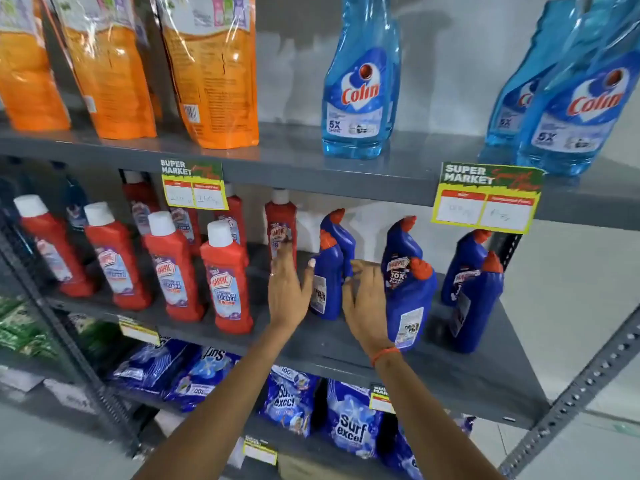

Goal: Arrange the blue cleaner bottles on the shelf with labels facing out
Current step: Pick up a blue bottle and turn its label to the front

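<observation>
Six bottles: dark blue, orange-capped, all on the middle shelf (450,368), right half, in three front-and-back pairs.
Left pair: front bottle (325,282) shows a small white back label turned half left; back bottle (341,237) stands just behind it, its label out of sight.
Middle pair: near bottle (410,306) shows a white back label; the one behind it (401,251) already faces out with its brand label.
Right pair: near bottle (474,303) is turned away or side-on; rear bottle (465,258) shows part of a front label.
Left hand (287,289): open, fingers spread, thumb tip at the left side of the front bottle; whether it presses is unclear.
Right hand (363,299): open, fingers reaching to the right side of the same bottle, beside the near bottle of the middle pair; not yet closed round anything.
Step, as I judge it: bracketing the left front bottle to twist it label-forward.
Weight: probably full, so moderately heavy and steady on its base.
Stiffness: hard plastic, should not give under a firm squeeze.
Surface: glossy, likely slick; the paper label offers more friction.
Fragility: low, though the tall angled neck makes it tippable against its neighbours.
Hold: round the broad lower body with palm and fingers, not the neck or cap, turning in place on the shelf.
Risk: knocking the back bottle or the close middle pair while turning.
</observation>
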`<action>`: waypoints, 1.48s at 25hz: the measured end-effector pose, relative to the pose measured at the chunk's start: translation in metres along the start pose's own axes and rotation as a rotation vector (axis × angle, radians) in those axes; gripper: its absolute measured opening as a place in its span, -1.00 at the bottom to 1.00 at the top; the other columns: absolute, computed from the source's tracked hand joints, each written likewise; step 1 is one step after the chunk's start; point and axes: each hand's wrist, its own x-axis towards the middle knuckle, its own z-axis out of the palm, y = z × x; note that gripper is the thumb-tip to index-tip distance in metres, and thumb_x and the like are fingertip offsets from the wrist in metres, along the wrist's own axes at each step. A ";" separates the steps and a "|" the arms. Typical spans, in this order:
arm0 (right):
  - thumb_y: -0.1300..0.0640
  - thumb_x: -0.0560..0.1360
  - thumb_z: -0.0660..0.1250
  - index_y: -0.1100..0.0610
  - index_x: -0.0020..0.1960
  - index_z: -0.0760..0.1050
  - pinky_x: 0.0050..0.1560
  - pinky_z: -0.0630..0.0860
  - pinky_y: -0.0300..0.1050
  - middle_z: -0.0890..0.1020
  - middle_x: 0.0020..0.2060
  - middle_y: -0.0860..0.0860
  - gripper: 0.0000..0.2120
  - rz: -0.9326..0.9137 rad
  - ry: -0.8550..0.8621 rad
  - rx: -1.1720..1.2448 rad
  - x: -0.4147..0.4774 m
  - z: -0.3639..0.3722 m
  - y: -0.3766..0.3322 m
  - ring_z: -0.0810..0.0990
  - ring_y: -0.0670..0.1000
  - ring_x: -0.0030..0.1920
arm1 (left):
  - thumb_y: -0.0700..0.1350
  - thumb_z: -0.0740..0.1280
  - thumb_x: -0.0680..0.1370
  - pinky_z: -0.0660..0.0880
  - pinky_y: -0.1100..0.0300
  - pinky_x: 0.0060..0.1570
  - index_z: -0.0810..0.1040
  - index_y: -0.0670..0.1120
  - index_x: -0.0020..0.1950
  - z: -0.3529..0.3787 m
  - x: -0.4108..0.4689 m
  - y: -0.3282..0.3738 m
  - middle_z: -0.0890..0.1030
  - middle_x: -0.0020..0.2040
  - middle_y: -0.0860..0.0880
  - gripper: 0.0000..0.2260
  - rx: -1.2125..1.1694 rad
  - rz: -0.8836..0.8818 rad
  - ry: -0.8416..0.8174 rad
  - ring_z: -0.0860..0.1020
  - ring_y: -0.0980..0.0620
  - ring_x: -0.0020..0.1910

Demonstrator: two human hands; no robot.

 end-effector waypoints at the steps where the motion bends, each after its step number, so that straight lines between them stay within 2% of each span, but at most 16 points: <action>1: 0.27 0.48 0.26 0.21 0.22 0.38 0.18 0.42 -0.05 0.48 0.12 0.17 -0.69 0.087 -0.093 -0.008 0.000 0.014 0.011 0.48 0.15 0.13 | -0.03 0.23 0.56 0.36 -0.07 0.32 0.21 -0.21 0.42 0.005 0.005 -0.011 0.40 0.37 -0.26 -0.51 -0.087 -0.088 -0.079 0.39 -0.22 0.34; 4: 0.23 0.47 0.32 0.30 0.37 0.25 0.24 0.36 0.05 0.44 0.24 0.30 -0.48 0.318 -0.370 -0.087 -0.002 0.052 0.037 0.43 0.26 0.25 | -0.12 0.21 0.58 0.32 -0.04 0.35 0.19 -0.16 0.44 0.019 0.020 -0.042 0.38 0.40 -0.21 -0.54 -0.183 -0.235 -0.354 0.38 -0.16 0.36; 8: 0.21 0.45 0.34 0.29 0.36 0.25 0.12 0.45 0.05 0.53 0.20 0.29 -0.46 0.464 -0.383 -0.053 0.002 0.077 0.059 0.52 0.27 0.17 | -0.18 0.20 0.58 0.31 -0.06 0.38 0.19 -0.14 0.45 0.036 0.042 -0.065 0.39 0.40 -0.17 -0.56 -0.337 -0.279 -0.532 0.39 -0.13 0.36; 10: 0.18 0.44 0.37 0.27 0.32 0.30 0.10 0.46 -0.02 0.55 0.20 0.26 -0.50 0.504 -0.355 -0.030 0.003 0.085 0.066 0.55 0.24 0.16 | -0.15 0.21 0.58 0.31 0.01 0.38 0.18 -0.13 0.45 0.041 0.047 -0.075 0.38 0.41 -0.15 -0.54 -0.400 -0.318 -0.572 0.39 -0.06 0.34; 12: 0.17 0.44 0.39 0.23 0.32 0.31 0.07 0.43 -0.11 0.56 0.21 0.21 -0.49 0.511 -0.338 0.001 0.002 0.088 0.068 0.55 0.20 0.17 | -0.16 0.23 0.57 0.34 0.15 0.30 0.19 -0.13 0.44 0.044 0.048 -0.081 0.40 0.39 -0.14 -0.54 -0.485 -0.348 -0.581 0.41 0.02 0.29; 16: 0.16 0.46 0.38 0.22 0.33 0.30 0.11 0.46 -0.09 0.56 0.21 0.21 -0.50 0.512 -0.363 0.043 0.004 0.084 0.071 0.55 0.18 0.17 | -0.11 0.25 0.56 0.39 0.40 0.10 0.20 -0.07 0.43 0.042 0.051 -0.083 0.46 0.25 -0.02 -0.54 -0.533 -0.366 -0.680 0.42 0.07 0.22; 19: 0.15 0.48 0.36 0.11 0.33 0.28 -0.05 0.48 -0.42 0.59 0.17 0.10 -0.53 0.472 -0.352 0.207 0.002 0.073 0.062 0.58 0.04 0.10 | -0.04 0.28 0.54 0.37 0.62 -0.15 0.23 -0.03 0.38 0.032 0.062 -0.079 0.44 0.06 0.22 -0.56 -0.501 -0.274 -0.707 0.45 0.21 0.09; 20: 0.15 0.49 0.34 0.07 0.33 0.27 -0.07 0.48 -0.48 0.58 0.18 0.08 -0.54 0.458 -0.360 0.252 0.003 0.069 0.057 0.59 -0.03 0.08 | -0.02 0.29 0.52 0.41 0.58 -0.16 0.29 0.00 0.32 0.029 0.066 -0.077 0.46 0.05 0.24 -0.60 -0.550 -0.282 -0.715 0.48 0.23 0.08; 22: 0.13 0.52 0.31 0.03 0.38 0.20 0.03 0.52 -0.41 0.55 0.24 0.04 -0.52 0.426 -0.376 0.351 0.006 0.061 0.047 0.57 -0.16 0.10 | -0.02 0.34 0.49 0.51 0.40 -0.07 0.39 0.04 0.15 0.023 0.069 -0.071 0.56 0.07 0.14 -0.73 -0.671 -0.282 -0.676 0.57 0.20 0.07; 24: 0.10 0.54 0.27 -0.02 0.48 0.06 0.23 0.50 -0.19 0.46 0.33 0.00 -0.41 0.411 -0.379 0.411 0.012 0.054 0.038 0.51 -0.11 0.24 | -0.06 0.37 0.47 0.57 0.13 0.00 0.43 -0.03 0.10 0.020 0.070 -0.061 0.61 0.06 -0.02 -0.76 -0.746 -0.297 -0.529 0.60 0.04 0.05; 25: 0.09 0.54 0.26 -0.04 0.50 0.01 0.31 0.46 -0.06 0.43 0.37 0.01 -0.37 0.411 -0.385 0.419 0.015 0.050 0.035 0.48 -0.04 0.29 | -0.08 0.38 0.46 0.57 0.07 -0.01 0.44 -0.06 0.08 0.021 0.068 -0.057 0.62 0.05 -0.06 -0.76 -0.778 -0.321 -0.449 0.60 -0.03 0.05; 28: 0.06 0.40 0.45 -0.01 0.47 0.07 0.34 0.44 0.07 0.43 0.36 0.08 -0.22 0.378 -0.446 0.343 0.023 0.043 0.028 0.46 0.04 0.32 | -0.06 0.37 0.47 0.59 0.05 -0.12 0.50 -0.04 0.02 0.022 0.057 -0.049 0.64 -0.01 -0.05 -0.84 -0.827 -0.345 -0.360 0.62 -0.07 0.00; 31: -0.08 0.16 0.61 0.09 0.50 -0.05 0.38 0.38 0.13 0.33 0.38 0.10 0.15 0.410 -0.496 0.139 0.022 0.046 0.025 0.34 0.09 0.38 | -0.01 0.27 0.54 0.60 0.15 -0.31 0.57 0.03 0.00 0.022 0.046 -0.054 0.66 -0.05 -0.02 -0.88 -0.853 -0.396 -0.406 0.65 0.00 -0.08; 33: -0.02 0.17 0.60 0.09 0.46 0.05 0.30 0.46 0.10 0.40 0.30 0.12 0.05 0.382 -0.457 0.163 0.018 0.047 0.030 0.42 0.09 0.30 | -0.06 0.24 0.56 0.59 0.15 -0.23 0.57 0.02 0.07 0.023 0.045 -0.053 0.65 -0.01 -0.05 -0.85 -0.867 -0.395 -0.454 0.63 -0.01 -0.03; 35: 0.07 0.21 0.51 -0.06 0.33 0.23 0.00 0.60 -0.17 0.54 0.07 0.06 -0.23 0.363 -0.433 0.275 0.014 0.046 0.033 0.58 -0.07 0.02 | -0.16 0.25 0.55 0.54 0.11 0.02 0.53 -0.02 0.14 0.023 0.055 -0.050 0.62 0.08 -0.06 -0.81 -0.830 -0.343 -0.517 0.57 -0.02 0.10; 37: 0.06 0.21 0.43 -0.15 0.21 0.30 -0.23 0.56 -0.36 0.58 -0.09 -0.04 -0.39 0.375 -0.452 0.379 0.013 0.043 0.037 0.58 -0.22 -0.20 | -0.28 0.24 0.54 0.46 0.14 0.14 0.48 -0.05 0.17 0.022 0.066 -0.048 0.60 0.07 -0.01 -0.75 -0.857 -0.331 -0.588 0.52 0.00 0.12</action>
